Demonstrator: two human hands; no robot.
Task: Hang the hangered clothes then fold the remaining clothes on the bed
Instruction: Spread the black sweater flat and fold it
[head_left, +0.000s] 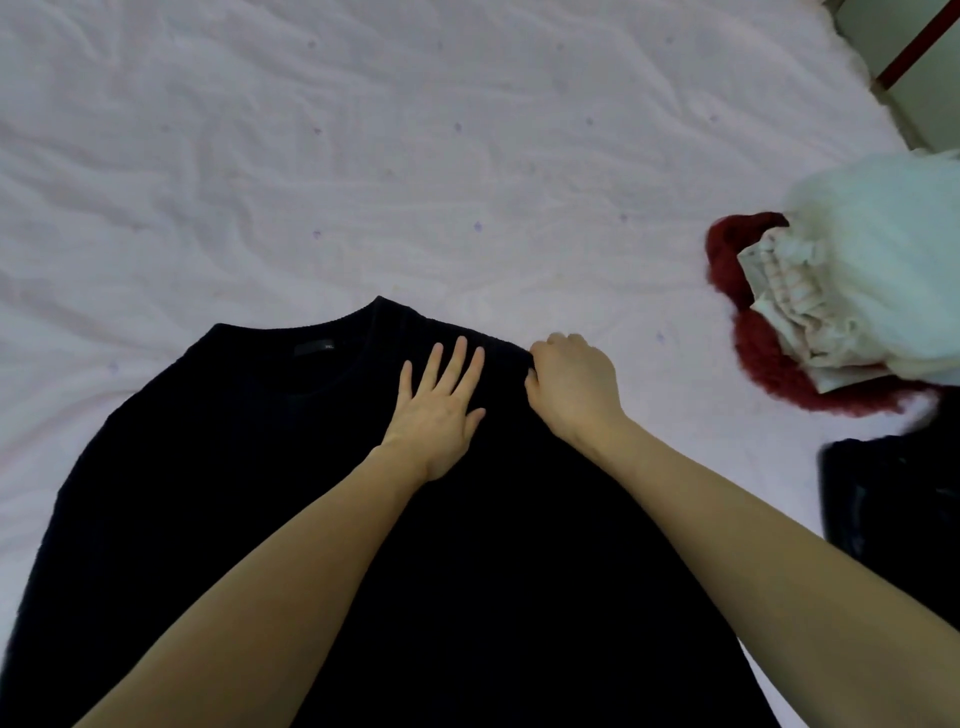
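So the black sweater is spread flat on the bed. It's pinned near the collar by the flat, open left hand while its shoulder edge is pinched by the right hand, probably for folding inward.

A dark sweater lies flat on the bed, collar away from the person. To its right sit heaped clothes: a red knit, pale garments, and what may be dark trousers.
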